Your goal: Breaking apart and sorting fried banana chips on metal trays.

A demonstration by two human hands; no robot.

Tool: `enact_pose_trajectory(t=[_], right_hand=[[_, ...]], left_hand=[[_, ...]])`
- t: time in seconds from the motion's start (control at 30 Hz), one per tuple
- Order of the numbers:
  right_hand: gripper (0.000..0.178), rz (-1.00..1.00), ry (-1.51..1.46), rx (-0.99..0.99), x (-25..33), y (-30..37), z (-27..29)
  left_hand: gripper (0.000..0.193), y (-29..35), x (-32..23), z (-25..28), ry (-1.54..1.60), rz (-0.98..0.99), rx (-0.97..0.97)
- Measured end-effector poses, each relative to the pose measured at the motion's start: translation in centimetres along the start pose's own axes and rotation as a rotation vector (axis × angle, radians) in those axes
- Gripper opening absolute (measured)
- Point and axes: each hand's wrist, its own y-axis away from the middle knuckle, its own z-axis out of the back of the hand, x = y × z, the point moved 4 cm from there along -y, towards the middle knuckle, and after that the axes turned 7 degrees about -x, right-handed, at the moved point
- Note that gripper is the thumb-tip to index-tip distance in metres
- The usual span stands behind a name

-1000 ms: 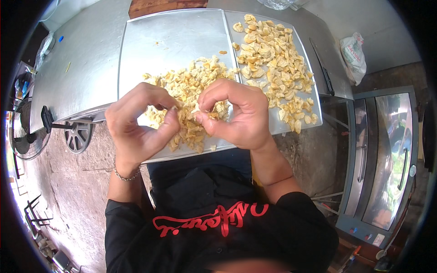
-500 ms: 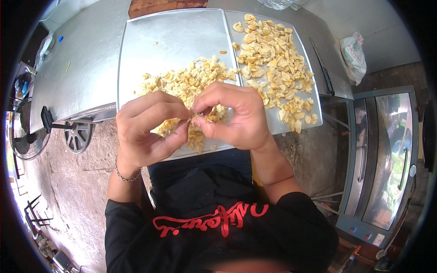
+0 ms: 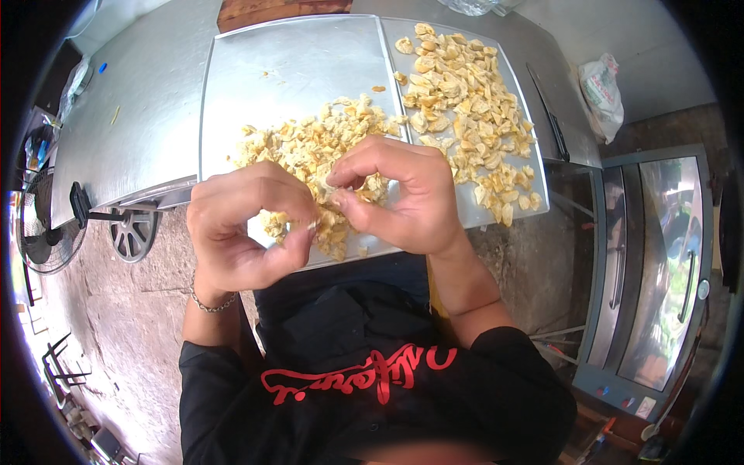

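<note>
My left hand [image 3: 244, 221] is curled, thumb tip against the forefinger, over the near part of a silvery tray [image 3: 294, 62]. What it pinches, if anything, is too small to make out. Facing it, my right hand [image 3: 411, 194] pinches a small pale piece between thumb and fingers. A heap of crumbly pale-yellow pieces [image 3: 298, 143] lies beneath and beyond both hands, partly covered by them. To the right, larger pale-yellow chunks [image 3: 457, 97] are spread over a second tray [image 3: 391, 29] that adjoins the first.
Both trays rest on a metal table [image 3: 147, 108]. A long dark-handled knife [image 3: 552, 116] lies past the right tray, with a white plastic bag [image 3: 601, 97] beyond. A wooden block [image 3: 279, 9] sits at the far edge. A glass-fronted cabinet [image 3: 659, 271] stands right, a fan [image 3: 50, 221] left.
My hands have moved slightly apart. The left has shifted a little left and down, its fingertips leaving the right's, while the right hand stays nearly in place.
</note>
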Motion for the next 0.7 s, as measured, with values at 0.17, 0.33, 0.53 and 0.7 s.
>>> enact_pose_trajectory(t=[0.17,0.33,0.53,0.7], right_hand=[[0.024,-0.028,-0.127,0.044,0.4,-0.1,-0.4],[0.024,0.012,-0.065,0.008,0.0,0.1,-0.2],[0.017,-0.008,-0.016,-0.009,0.3,0.3,-0.9],[0.018,-0.001,0.062,-0.087,-0.2,0.2,-0.3]], left_hand=[[0.015,-0.2,0.1,-0.2,-0.152,-0.029,-0.024],[0.019,-0.2,-0.1,-0.5,-0.261,-0.072,-0.034],[0.019,0.1,0.1,-0.7,-0.296,-0.114,-0.005],[0.017,0.3,-0.3,0.1,-0.218,-0.101,-0.101]])
